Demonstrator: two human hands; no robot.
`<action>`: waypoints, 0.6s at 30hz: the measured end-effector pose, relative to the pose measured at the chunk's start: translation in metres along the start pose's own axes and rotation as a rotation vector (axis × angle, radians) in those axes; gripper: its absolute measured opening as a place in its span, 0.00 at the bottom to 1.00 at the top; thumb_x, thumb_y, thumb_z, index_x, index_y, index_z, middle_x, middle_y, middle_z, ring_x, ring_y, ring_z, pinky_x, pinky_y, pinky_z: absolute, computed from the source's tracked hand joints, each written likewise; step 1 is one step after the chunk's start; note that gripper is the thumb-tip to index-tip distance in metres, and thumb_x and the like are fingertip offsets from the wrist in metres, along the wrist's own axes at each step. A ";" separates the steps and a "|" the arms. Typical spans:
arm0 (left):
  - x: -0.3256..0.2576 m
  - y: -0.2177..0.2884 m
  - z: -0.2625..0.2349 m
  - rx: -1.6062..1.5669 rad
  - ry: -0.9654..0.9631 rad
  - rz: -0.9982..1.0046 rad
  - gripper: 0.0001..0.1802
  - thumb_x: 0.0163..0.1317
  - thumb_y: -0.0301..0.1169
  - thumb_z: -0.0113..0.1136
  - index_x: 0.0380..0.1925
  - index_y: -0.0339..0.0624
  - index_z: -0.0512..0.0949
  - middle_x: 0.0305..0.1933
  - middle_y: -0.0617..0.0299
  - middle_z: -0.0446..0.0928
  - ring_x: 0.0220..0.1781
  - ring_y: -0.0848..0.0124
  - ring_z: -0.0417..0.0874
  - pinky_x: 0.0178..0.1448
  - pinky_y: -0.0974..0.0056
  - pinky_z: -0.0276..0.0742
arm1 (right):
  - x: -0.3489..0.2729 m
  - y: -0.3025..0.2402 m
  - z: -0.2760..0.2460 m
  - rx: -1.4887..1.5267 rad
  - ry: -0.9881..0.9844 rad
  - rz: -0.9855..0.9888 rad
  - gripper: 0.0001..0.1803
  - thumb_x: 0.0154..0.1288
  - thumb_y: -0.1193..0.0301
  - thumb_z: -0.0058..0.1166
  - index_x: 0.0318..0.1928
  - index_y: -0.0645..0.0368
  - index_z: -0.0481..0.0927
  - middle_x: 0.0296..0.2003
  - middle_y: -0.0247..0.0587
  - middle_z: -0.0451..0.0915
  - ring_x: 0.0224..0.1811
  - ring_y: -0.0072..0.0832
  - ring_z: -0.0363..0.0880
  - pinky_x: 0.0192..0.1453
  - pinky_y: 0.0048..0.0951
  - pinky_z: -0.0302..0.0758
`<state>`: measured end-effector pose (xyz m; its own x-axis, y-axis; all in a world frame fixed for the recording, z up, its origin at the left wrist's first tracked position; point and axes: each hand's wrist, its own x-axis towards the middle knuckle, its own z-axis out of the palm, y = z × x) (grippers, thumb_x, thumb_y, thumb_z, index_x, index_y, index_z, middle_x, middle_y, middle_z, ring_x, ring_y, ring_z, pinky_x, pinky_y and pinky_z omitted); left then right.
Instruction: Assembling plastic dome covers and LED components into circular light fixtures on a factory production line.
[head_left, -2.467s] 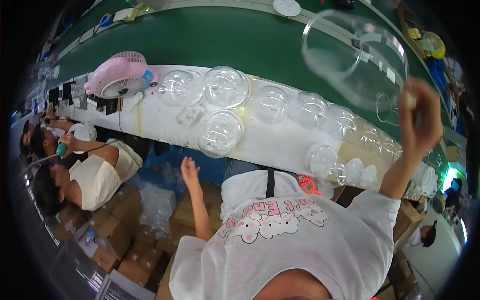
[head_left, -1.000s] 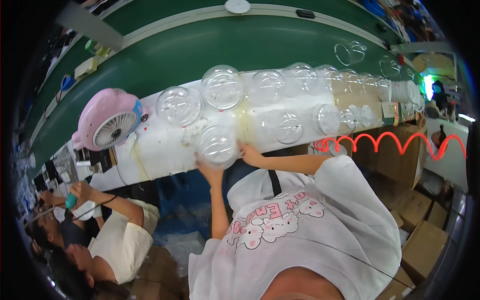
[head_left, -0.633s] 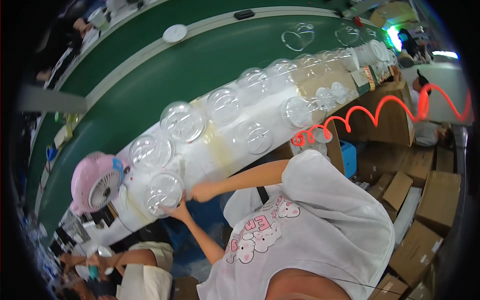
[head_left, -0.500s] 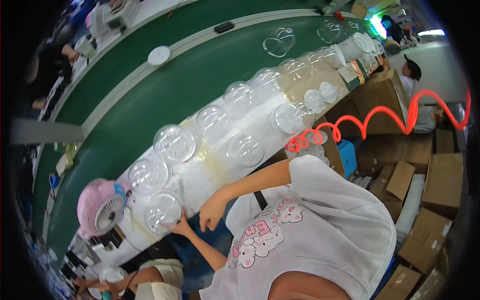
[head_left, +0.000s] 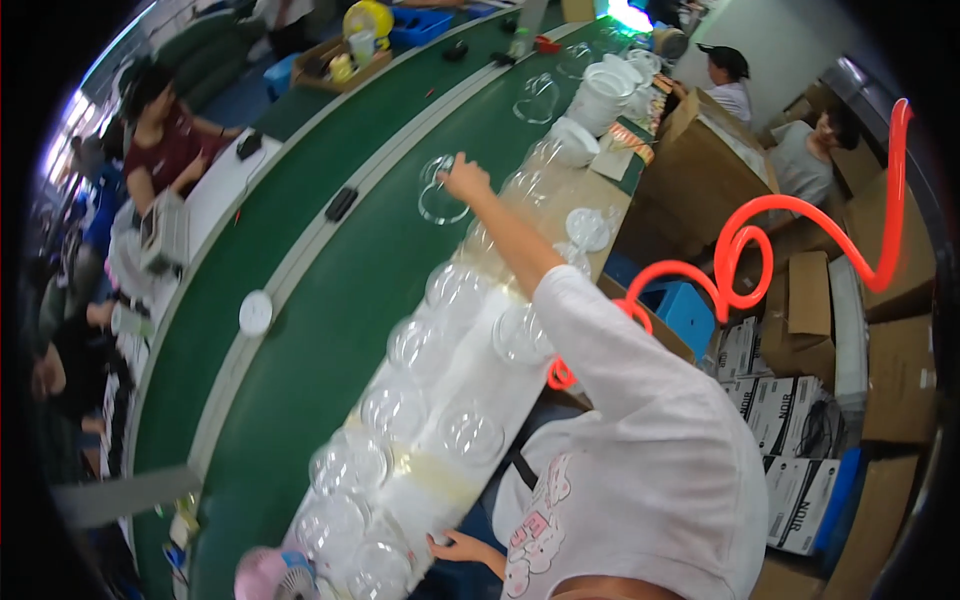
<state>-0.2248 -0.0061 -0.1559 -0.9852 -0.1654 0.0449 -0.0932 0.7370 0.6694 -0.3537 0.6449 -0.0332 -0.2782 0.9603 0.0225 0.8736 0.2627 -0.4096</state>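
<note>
My right hand [head_left: 465,180] reaches far out over the green conveyor belt [head_left: 330,300] and grips the rim of a clear plastic shell [head_left: 438,197] that sits on the belt. My left hand [head_left: 457,546] rests low at the near edge of the white workbench [head_left: 470,360], fingers apart and holding nothing. Several clear plastic domes [head_left: 455,290] stand in rows along the bench between my two hands. Another clear shell [head_left: 537,98] lies farther down the belt.
A pink desk fan [head_left: 268,577] stands at the bench's near end. A red coiled hose [head_left: 745,245] hangs to the right above cardboard boxes [head_left: 800,300]. A white round lid [head_left: 256,312] and a small black object [head_left: 341,203] lie by the belt. Other people sit across and farther along.
My right arm has stretched from the bench's near edge out over the belt, with a clear shell now in its grip. The view has swung to the right along the line.
</note>
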 end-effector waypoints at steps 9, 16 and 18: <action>0.008 0.082 0.046 -0.182 -0.104 -0.090 0.19 0.58 0.27 0.48 0.50 0.34 0.68 0.52 0.49 0.68 0.52 0.58 0.70 0.55 0.60 0.65 | 0.031 0.008 0.035 -0.046 0.125 -0.181 0.30 0.55 0.52 0.52 0.50 0.58 0.60 0.32 0.51 0.76 0.33 0.47 0.78 0.35 0.45 0.74; 0.030 0.084 0.074 -0.419 -0.488 -0.094 0.23 0.55 0.25 0.50 0.53 0.32 0.64 0.57 0.51 0.64 0.55 0.60 0.69 0.56 0.61 0.67 | 0.031 -0.014 0.003 0.103 0.280 -0.341 0.21 0.51 0.59 0.55 0.40 0.57 0.66 0.27 0.46 0.76 0.30 0.46 0.77 0.32 0.43 0.72; 0.031 0.112 0.070 -0.634 -0.687 -0.127 0.31 0.52 0.26 0.55 0.58 0.35 0.59 0.61 0.52 0.60 0.60 0.60 0.64 0.59 0.56 0.64 | 0.005 -0.051 -0.026 0.305 0.369 -0.432 0.18 0.48 0.59 0.56 0.34 0.56 0.69 0.23 0.43 0.75 0.27 0.43 0.76 0.29 0.40 0.70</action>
<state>-0.2761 0.1170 -0.1311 -0.8608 0.3517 -0.3680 -0.3096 0.2122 0.9269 -0.3893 0.6390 0.0111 -0.3762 0.7578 0.5331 0.5459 0.6462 -0.5333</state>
